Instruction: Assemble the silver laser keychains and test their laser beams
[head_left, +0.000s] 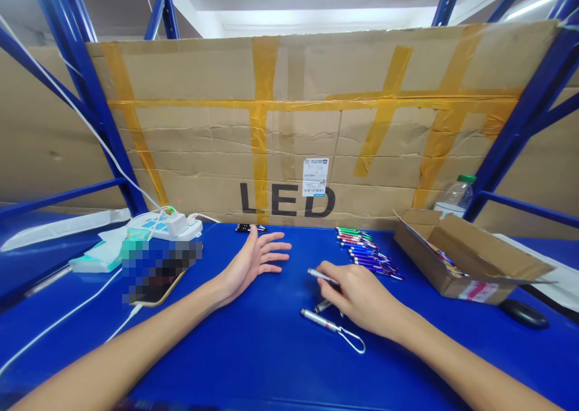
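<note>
My right hand pinches a silver keychain penlight between thumb and fingers, its front end pointing left. Under that hand, a second silver penlight lies partly hidden on the blue tabletop. Just nearer to me rests another silver penlight with a wire carabiner clip at its right end. My left hand is empty, palm turned to the right and fingers spread. Beyond its thumb are black penlights. A row of green, red, blue and purple penlights lies behind my right hand.
At right stand an open cardboard box, a bottle and a black mouse. A phone, tissue pack and power strip with cables lie left. A taped cardboard wall closes the back; a small red spot shows on it.
</note>
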Motion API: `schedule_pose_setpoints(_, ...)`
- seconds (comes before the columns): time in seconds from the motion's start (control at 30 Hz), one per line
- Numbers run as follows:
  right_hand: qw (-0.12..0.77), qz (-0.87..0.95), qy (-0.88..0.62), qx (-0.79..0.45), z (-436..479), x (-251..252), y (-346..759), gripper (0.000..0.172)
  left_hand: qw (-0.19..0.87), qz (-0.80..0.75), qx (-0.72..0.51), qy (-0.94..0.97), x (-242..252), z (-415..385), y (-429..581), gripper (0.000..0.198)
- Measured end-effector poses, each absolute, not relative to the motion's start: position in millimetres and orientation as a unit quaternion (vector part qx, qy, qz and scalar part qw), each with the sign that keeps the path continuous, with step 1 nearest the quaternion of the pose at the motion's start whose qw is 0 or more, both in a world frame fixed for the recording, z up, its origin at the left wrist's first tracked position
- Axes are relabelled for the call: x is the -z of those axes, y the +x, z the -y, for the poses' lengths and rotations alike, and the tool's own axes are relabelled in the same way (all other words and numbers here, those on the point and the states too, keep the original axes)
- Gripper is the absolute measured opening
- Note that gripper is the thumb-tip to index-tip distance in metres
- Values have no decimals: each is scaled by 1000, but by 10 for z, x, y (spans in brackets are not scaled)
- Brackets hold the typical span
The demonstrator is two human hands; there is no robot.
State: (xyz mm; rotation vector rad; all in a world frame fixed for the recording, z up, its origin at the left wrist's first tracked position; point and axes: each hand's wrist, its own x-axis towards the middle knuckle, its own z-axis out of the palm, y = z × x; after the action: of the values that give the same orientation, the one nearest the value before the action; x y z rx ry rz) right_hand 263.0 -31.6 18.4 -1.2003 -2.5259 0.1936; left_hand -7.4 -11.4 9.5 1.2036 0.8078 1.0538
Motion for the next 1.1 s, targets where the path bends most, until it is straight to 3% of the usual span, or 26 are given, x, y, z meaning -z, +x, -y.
schedule_pose_setpoints(0.37,198,873,-442,-61,290,-173,2649,23,631,-352,-458,518,-108,124,-60,89)
schedule_pose_setpoints(0.83,157,881,-441,-66,314,-167,2649,19,630,-351,-452,525,-108,132,-70,88)
schedule_pose_setpoints(1.1,154,904,-392,-73,325,-135,2676,24,628,-354,-455,523,-111,126,-67,89)
